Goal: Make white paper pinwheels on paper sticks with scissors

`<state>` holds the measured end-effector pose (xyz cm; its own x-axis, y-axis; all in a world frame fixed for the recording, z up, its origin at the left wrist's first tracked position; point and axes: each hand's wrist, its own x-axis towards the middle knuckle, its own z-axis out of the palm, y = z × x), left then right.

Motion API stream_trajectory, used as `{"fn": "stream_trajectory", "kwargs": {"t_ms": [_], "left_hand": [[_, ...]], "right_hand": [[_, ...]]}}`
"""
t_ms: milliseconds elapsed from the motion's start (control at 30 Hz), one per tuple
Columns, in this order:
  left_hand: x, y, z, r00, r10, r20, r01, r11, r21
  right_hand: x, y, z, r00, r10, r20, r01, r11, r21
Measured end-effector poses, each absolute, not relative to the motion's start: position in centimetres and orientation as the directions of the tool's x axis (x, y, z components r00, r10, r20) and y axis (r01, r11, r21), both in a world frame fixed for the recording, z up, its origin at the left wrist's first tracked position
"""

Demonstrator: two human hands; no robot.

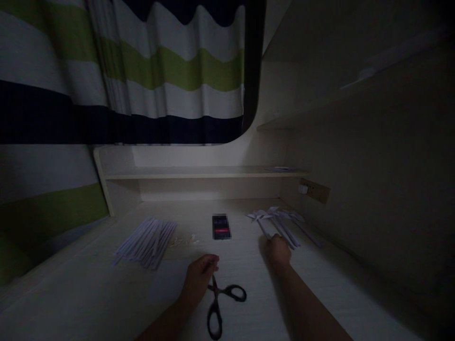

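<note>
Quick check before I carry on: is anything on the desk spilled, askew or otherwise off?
Nothing is spilled or damaged. The scissors lie open beside the left hand, and small pale scraps are scattered near the paper strips. The right hand rests at the paper pinwheels. The scene is very dim.

Very dim, underexposed view, heavy shadow at right, edges bowed by wide lens

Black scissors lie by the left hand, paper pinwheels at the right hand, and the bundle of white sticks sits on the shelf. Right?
No. The head view shows the sticks on the desk, not the shelf. The rest holds.
</note>
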<state>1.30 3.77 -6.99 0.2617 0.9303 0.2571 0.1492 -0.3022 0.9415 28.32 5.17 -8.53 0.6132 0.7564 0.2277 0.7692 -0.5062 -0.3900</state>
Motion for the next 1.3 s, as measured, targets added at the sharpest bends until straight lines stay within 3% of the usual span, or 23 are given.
{"fn": "stream_trajectory", "kwargs": {"t_ms": [467,600,767,833,1033,1133,1300], "left_hand": [[1.3,3.2,-6.1,0.239,0.94,0.245,0.17,-0.289,0.942],[0.9,3.7,-6.3,0.211,0.928,0.307,0.216,-0.35,0.912],[-1.0,6.0,-6.4,0.097,0.895,0.436,0.457,-0.429,0.779],[-2.6,7.2,-6.0,0.031,0.894,0.447,0.667,-0.351,0.656],[-7.5,9.8,-5.0,-0.132,0.885,0.447,0.816,-0.159,0.556],[-8.4,10.2,-5.4,-0.096,0.891,0.443,0.868,-0.143,0.475],[-7.4,10.6,-6.3,0.074,0.913,0.402,0.917,-0.221,0.332]], "right_hand": [[27.9,4.8,-8.1,0.623,0.686,0.375,0.782,-0.533,-0.323],[27.4,4.4,-7.4,0.562,0.701,0.439,0.827,-0.474,-0.301],[25.5,4.1,-6.2,0.366,0.779,0.509,0.927,-0.253,-0.279],[24.1,3.8,-5.8,0.258,0.814,0.52,0.954,-0.131,-0.268],[18.8,1.6,-4.8,-0.089,0.856,0.509,0.941,0.24,-0.24],[16.5,0.0,-4.3,-0.367,0.784,0.5,0.814,0.531,-0.235],[14.2,-1.9,-3.8,-0.565,0.706,0.427,0.697,0.685,-0.211]]}}
